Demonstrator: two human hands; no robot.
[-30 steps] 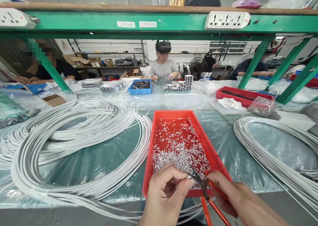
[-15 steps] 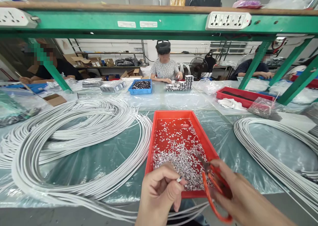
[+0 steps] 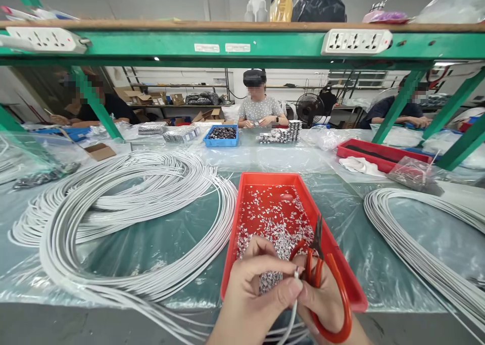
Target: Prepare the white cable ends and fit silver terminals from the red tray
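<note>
White cable end (image 3: 294, 279) pinched between both hands, its tip upright, the rest trailing down off the table edge. Orange-handled pliers (image 3: 322, 279) in right hand, dark tips pointing up over red tray (image 3: 343, 272) of small silver terminals (image 3: 273, 224).

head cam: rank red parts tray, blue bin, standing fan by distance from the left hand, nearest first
1. Red parts tray: directly under and ahead of the left hand, which overlaps its near end.
2. Blue bin: far side of the table, slightly left of centre.
3. Standing fan: behind the table, right of the seated person, beyond the bin.
</note>
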